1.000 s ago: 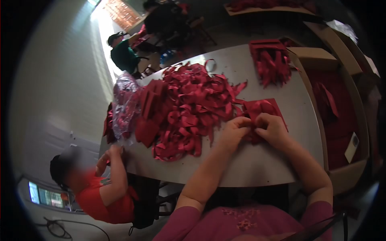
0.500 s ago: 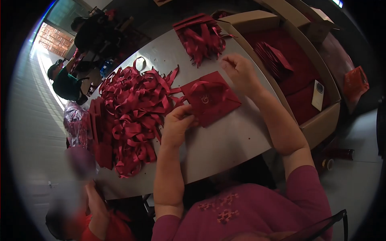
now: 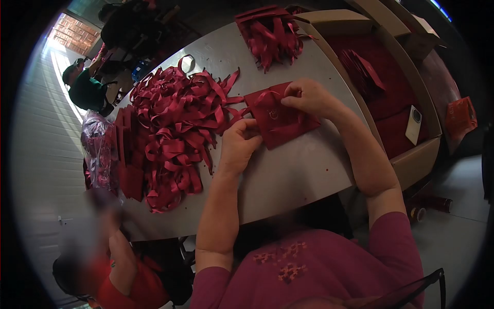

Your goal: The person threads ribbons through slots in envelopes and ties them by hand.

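Note:
A small dark red paper bag (image 3: 288, 126) with a pale logo and a red ribbon handle (image 3: 265, 96) lies flat on the table in front of me. At its near left edge, my left hand (image 3: 241, 144) is closed, thumb and fingers pinching the bag. My right hand (image 3: 310, 98) lies over the bag's upper right part, its thumb and forefinger closed on the ribbon handle; the exact contact is partly hidden by the fingers. Just left of the bag spreads a large heap of red ribbons (image 3: 177, 108), some of them reaching the bag's edge.
Stacked red bags with ribbons (image 3: 270, 36) lie at the table's far end. More bags (image 3: 128, 159) stand left of the heap. A cardboard box (image 3: 417, 159) on the right holds red bags and a phone (image 3: 413, 125). A person in red (image 3: 128, 278) sits at the left.
My right hand has come down from above the bag onto its ribbon handle, closing its fingers. My left hand stays at the bag's left edge. The whole view has shifted slightly.

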`<state>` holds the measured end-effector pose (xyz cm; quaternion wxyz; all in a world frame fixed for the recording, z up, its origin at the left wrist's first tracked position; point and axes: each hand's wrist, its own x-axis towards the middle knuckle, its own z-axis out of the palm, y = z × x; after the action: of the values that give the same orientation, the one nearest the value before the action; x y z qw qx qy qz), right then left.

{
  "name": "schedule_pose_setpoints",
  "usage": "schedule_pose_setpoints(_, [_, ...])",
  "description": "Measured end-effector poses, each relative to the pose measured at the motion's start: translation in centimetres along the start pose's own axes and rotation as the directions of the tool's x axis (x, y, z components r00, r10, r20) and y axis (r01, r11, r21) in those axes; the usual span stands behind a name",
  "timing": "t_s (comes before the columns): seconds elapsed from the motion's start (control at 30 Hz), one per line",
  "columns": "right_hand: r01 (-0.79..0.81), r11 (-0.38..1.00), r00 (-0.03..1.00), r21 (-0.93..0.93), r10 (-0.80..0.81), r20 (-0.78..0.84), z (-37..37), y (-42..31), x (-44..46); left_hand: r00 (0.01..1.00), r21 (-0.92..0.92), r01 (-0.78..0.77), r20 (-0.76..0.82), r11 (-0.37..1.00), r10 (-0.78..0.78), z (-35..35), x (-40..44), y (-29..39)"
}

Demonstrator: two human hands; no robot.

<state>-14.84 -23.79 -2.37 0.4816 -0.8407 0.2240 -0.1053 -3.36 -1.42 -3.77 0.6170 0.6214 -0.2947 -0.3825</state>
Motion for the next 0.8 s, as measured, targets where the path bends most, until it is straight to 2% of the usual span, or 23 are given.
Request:
schedule_pose_setpoints(0.07, [0.078, 0.997, 0.994, 0.029, -0.080, 0.078, 0.1, 0.8, -0.1, 0.999, 0.109, 0.001, -0.039, 0.994, 0.004, 0.0, 0.0, -0.2])
schedule_pose_setpoints(0.2, [0.051, 0.998, 0.996, 0.048, -0.054, 0.067, 0.2, 0.9, 0.2, 0.997, 0.163, -0.024, -0.068, 0.986, 0.035, 0.1, -0.1, -0.2])
schedule_pose_setpoints(0.27, [-0.029, 0.966, 0.999, 0.255, 0.018, 0.045, 0.3, 0.2, 0.2, 0.981, 0.380, -0.146, -0.065, 0.913, 0.184, 0.3, -0.2, 0.2])
schedule_pose_setpoints(0.3, [-0.027, 0.966, 0.999, 0.255, 0.016, 0.045, 0.5, 0.1, 0.2, 0.980, 0.381, -0.147, -0.065, 0.913, 0.186, 0.4, -0.1, -0.1])
schedule_pose_setpoints(0.37, [-0.052, 0.837, 0.998, 0.545, 0.022, 0.063, 1.0, -0.2, -0.1, 0.973, 0.370, -0.183, -0.066, 0.911, 0.222, 0.3, 0.3, -1.1])
schedule_pose_setpoints(0.4, [-0.052, 0.837, 0.998, 0.545, 0.021, 0.063, 1.1, -0.5, -0.2, 0.973, 0.371, -0.183, -0.066, 0.910, 0.222, 0.2, 0.3, -1.2])
schedule_pose_setpoints(0.47, [-0.175, 0.555, 0.983, 0.813, 0.053, 0.175, 1.2, -1.4, -0.4, 0.965, 0.431, -0.214, -0.046, 0.877, 0.258, 0.1, 0.5, -1.3])
schedule_pose_setpoints(0.5, [-0.176, 0.556, 0.983, 0.812, 0.054, 0.176, 1.2, -1.0, -0.2, 0.965, 0.429, -0.214, -0.046, 0.878, 0.257, 0.2, 0.4, -1.0])
schedule_pose_setpoints(0.53, [-0.265, 0.257, 0.964, 0.929, 0.050, 0.262, 1.4, -0.2, 0.0, 0.960, 0.464, -0.241, -0.012, 0.852, 0.278, 0.2, 0.3, -0.7])
schedule_pose_setpoints(0.57, [-0.337, -0.069, 0.941, 0.939, 0.018, 0.339, 1.7, 0.5, 0.2, 0.955, 0.497, -0.268, 0.024, 0.825, 0.296, 0.2, 0.2, -0.5])
schedule_pose_setpoints(0.6, [-0.338, -0.070, 0.940, 0.939, 0.020, 0.340, 2.1, 0.8, 0.5, 0.955, 0.496, -0.267, 0.024, 0.826, 0.294, 0.1, 0.2, -0.4])
schedule_pose_setpoints(0.67, [-0.258, -0.059, 0.949, 0.964, 0.174, 0.264, 2.9, 1.6, 1.0, 0.946, 0.578, -0.313, 0.117, 0.753, 0.303, -0.1, 0.1, -0.2])
schedule_pose_setpoints(0.8, [-0.280, -0.002, 0.958, 0.960, 0.063, 0.280, 2.8, 2.1, 1.0, 0.949, 0.615, -0.307, 0.142, 0.726, 0.280, -0.2, 0.1, 0.4])
